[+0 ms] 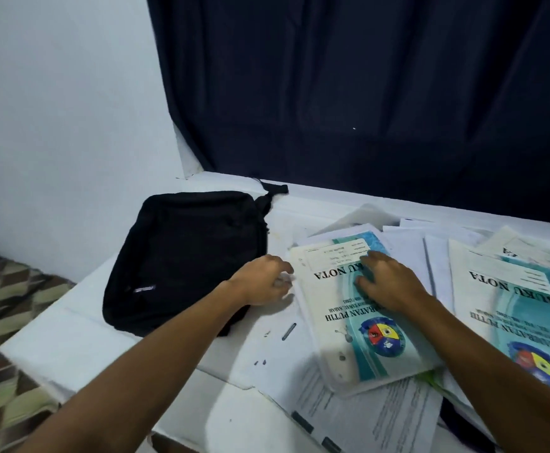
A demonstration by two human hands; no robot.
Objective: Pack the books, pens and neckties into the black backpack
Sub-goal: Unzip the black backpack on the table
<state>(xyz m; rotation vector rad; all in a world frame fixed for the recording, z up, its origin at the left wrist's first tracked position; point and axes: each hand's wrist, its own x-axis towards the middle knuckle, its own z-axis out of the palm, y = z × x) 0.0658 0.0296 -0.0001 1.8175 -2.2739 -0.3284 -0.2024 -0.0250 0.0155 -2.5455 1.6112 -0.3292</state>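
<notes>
Now the top book (348,308) is pressed flat under the spread right hand (388,282) while its edge is touched by the curled left hand (263,282), so it should be lifted level toward the closed black backpack (185,256) just beyond the left hand.

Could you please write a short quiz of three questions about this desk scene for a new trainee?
1. True or false: the black backpack lies flat on the white table.
2. Which hand rests on the cover of the nearer "BUKU NOTA" book? A) left hand B) right hand
3. How many "BUKU NOTA" covers can be read?

Key: 1 true; 2 B; 3 two, the second book lying at the right.
</notes>
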